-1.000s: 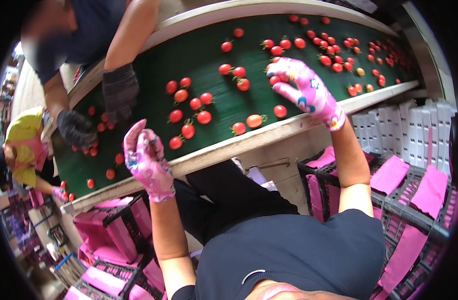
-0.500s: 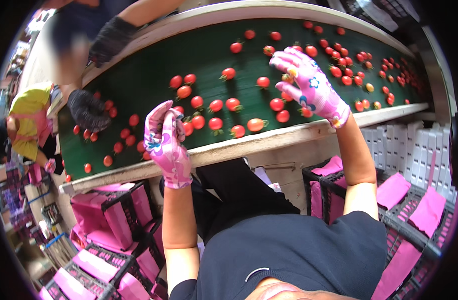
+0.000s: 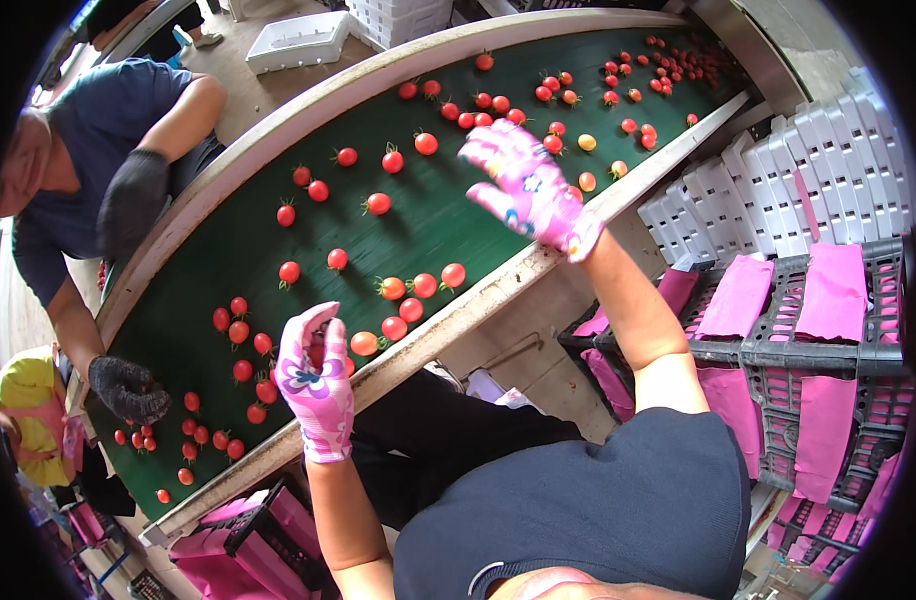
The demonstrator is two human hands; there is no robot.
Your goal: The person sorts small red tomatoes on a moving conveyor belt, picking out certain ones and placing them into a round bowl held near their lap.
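Small red cherry tomatoes [image 3: 425,144] with green stems lie scattered over a dark green conveyor belt [image 3: 318,225]. My left hand [image 3: 316,385], in a pink flowered glove, is curled above the near edge of the belt. Something dark reddish shows between its fingers, too hidden to make out. An orange-red tomato [image 3: 363,343] lies just right of it. My right hand [image 3: 528,188], gloved alike, is open above the belt with fingers stretched to the left and nothing seen in it. A yellow tomato [image 3: 587,142] and a few red ones lie to its right.
Across the belt a person's dark-gloved hand [image 3: 128,390] is at tomatoes on the left end. Pale rails [image 3: 458,315] edge the belt. Black crates with pink liners [image 3: 830,290] and stacked white trays [image 3: 778,190] stand right; another pink-lined crate [image 3: 243,550] sits lower left.
The view has turned, so the belt slants more steeply. My right hand has drawn left, away from the tomatoes near its fingers, and opened. My left hand stays curled; the co-worker's upper hand has lifted.
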